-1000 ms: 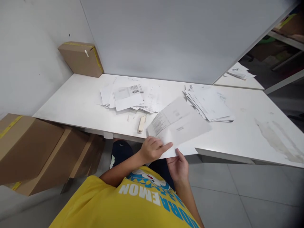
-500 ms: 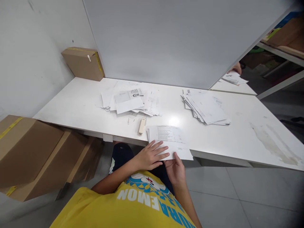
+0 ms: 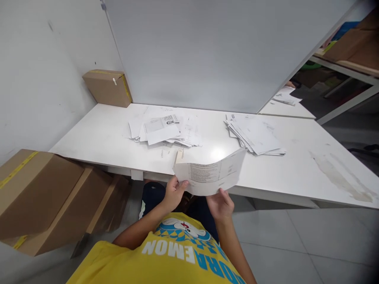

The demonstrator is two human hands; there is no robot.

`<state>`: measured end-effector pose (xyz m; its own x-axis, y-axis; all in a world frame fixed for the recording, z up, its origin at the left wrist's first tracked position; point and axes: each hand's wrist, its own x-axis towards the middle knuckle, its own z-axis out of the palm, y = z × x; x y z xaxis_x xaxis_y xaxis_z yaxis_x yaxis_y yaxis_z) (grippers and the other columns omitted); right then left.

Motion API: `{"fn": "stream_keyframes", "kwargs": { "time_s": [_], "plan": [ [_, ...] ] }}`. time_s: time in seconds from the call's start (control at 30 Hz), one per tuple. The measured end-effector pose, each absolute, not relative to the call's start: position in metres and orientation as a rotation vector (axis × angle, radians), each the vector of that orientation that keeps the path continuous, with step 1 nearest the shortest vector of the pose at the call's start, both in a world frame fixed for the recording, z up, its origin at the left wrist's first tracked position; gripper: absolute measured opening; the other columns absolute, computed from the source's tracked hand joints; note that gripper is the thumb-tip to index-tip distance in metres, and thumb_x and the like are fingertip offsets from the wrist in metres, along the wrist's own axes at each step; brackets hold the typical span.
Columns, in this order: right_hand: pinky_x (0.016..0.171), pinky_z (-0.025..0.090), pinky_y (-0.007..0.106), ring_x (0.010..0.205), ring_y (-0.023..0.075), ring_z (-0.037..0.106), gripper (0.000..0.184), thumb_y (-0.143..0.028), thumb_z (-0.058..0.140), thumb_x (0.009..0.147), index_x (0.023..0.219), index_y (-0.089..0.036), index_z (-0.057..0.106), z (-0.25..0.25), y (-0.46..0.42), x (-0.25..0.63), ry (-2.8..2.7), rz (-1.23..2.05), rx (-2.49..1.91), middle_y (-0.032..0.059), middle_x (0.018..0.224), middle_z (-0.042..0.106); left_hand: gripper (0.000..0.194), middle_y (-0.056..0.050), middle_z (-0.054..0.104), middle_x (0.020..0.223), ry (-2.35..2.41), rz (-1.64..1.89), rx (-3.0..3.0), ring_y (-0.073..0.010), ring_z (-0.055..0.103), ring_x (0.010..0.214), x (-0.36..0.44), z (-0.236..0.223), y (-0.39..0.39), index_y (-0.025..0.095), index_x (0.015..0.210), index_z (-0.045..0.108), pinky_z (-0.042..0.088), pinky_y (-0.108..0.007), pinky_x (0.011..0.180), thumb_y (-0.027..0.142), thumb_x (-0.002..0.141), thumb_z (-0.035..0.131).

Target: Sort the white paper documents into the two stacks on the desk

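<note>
A printed sheet of paper point(image 3: 211, 173), bowed in the middle, is held up above the table's front edge. My left hand point(image 3: 174, 193) pinches its lower left corner, thumb on top. At its lower right edge, my right hand point(image 3: 220, 202) grips it with the thumb on the front and the fingers behind. Whether more than one sheet is held I cannot tell. Just behind the paper's left end lies a cream stapler point(image 3: 179, 155), partly covered by it. Beyond lie a loose pile of papers point(image 3: 162, 130) on the left and a stack of papers point(image 3: 254, 134) on the right.
The white table point(image 3: 94, 138) runs along a grey partition point(image 3: 189, 55). A cardboard box point(image 3: 108, 87) stands in its back left corner. More large cardboard boxes point(image 3: 35, 197) stand at the left. Past the partition, another person's hand point(image 3: 290, 84) is near some papers point(image 3: 287, 96).
My left hand has gone from lying flat on the paper to pinching its left corner. The paper has lifted off the table and bowed, now partly covering the stapler.
</note>
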<state>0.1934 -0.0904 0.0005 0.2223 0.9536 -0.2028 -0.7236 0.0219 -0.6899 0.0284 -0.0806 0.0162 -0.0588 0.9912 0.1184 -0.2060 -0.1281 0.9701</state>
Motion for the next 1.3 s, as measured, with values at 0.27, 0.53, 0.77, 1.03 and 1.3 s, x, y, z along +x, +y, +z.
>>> {"fn": "stream_keyframes", "kwargs": {
  "time_s": [0.27, 0.53, 0.77, 1.03, 1.3],
  "plan": [
    [0.094, 0.053, 0.045, 0.091, 0.0239, 0.069, 0.035, -0.039, 0.086, 0.061, 0.091, -0.024, 0.075, -0.018, -0.071, 0.254, -0.596, 1.199, -1.014, 0.0043, 0.092, 0.077, 0.039, -0.012, 0.074, 0.112, 1.226, 1.431, 1.421, -0.0242, 0.071, 0.104, 0.002, 0.006, -0.079, 0.018, 0.114, 0.066, 0.056, -0.039, 0.093, 0.048, 0.092, 0.057],
    [0.076, 0.054, 0.041, 0.082, 0.0262, 0.066, 0.037, -0.047, 0.086, 0.061, 0.086, -0.021, 0.077, -0.009, -0.053, 0.27, -0.987, 1.145, -1.19, 0.0062, 0.081, 0.075, 0.033, -0.012, 0.074, 0.107, 1.435, 1.425, 1.576, -0.0251, 0.071, 0.101, -0.001, -0.015, -0.097, 0.017, 0.114, 0.067, 0.058, -0.037, 0.087, 0.041, 0.095, 0.052],
    [0.064, 0.047, 0.033, 0.066, 0.0184, 0.056, 0.035, -0.052, 0.081, 0.063, 0.078, -0.021, 0.072, -0.012, -0.039, 0.259, -1.011, 0.983, -1.236, 0.0018, 0.068, 0.068, 0.036, -0.015, 0.071, 0.117, 1.431, 1.439, 1.537, -0.0262, 0.068, 0.111, 0.005, -0.023, -0.092, 0.017, 0.119, 0.062, 0.054, -0.041, 0.096, 0.042, 0.094, 0.052],
    [0.079, 0.045, 0.037, 0.077, 0.0194, 0.058, 0.03, -0.045, 0.077, 0.069, 0.082, -0.019, 0.069, -0.019, -0.031, 0.243, -0.911, 0.912, -1.129, 0.0011, 0.073, 0.067, 0.037, -0.012, 0.071, 0.115, 1.432, 1.468, 1.525, -0.0241, 0.067, 0.109, 0.0, -0.011, -0.082, 0.018, 0.12, 0.061, 0.054, -0.037, 0.095, 0.045, 0.096, 0.05],
    [0.082, 0.047, 0.037, 0.083, 0.02, 0.06, 0.029, -0.042, 0.076, 0.071, 0.089, -0.02, 0.07, -0.008, -0.024, 0.22, -0.95, 0.949, -1.044, 0.0021, 0.083, 0.07, 0.032, -0.01, 0.073, 0.098, 1.53, 1.565, 1.562, -0.0237, 0.068, 0.096, -0.016, -0.008, -0.062, 0.018, 0.103, 0.064, 0.054, -0.037, 0.087, 0.047, 0.094, 0.053]
  ]
}}
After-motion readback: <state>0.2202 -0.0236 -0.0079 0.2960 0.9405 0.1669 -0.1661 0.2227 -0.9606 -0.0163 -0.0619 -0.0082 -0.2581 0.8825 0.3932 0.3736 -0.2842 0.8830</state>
